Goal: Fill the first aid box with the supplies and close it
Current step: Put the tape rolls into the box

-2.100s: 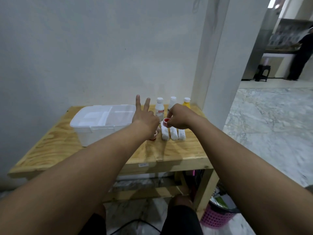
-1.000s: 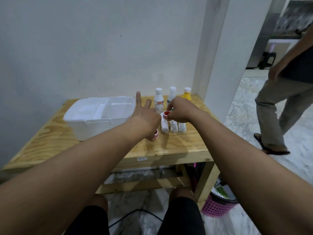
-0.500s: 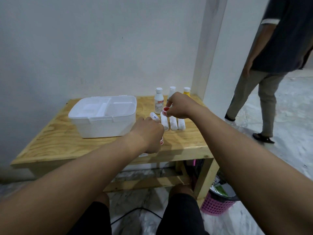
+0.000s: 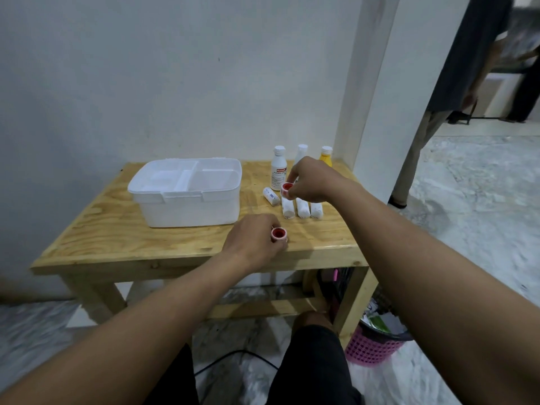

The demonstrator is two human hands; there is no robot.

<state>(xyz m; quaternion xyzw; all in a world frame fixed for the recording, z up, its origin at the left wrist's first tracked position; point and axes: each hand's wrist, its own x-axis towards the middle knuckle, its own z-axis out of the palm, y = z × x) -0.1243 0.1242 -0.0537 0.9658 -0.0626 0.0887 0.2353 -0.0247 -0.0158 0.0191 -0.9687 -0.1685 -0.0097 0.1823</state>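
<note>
My left hand point(image 4: 254, 244) pinches a tape roll point(image 4: 279, 233) near the front edge of the table point(image 4: 117, 238); my right hand point(image 4: 312, 179) pinches a second tape roll point(image 4: 287, 188) over three bandage rolls point(image 4: 302, 208) (bottles point(image 4: 279, 168) behind). The first aid box point(image 4: 187, 200) sits left, bare wood before it.

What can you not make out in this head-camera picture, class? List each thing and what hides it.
- Head view: middle bottle, its body hidden behind the right hand.
- Head view: left bottle, its label print too small to read.
- Head view: tape roll, mostly covered by the fingers of the left hand.
- Head view: passer-by, cut off by the top edge and blurred.
</note>
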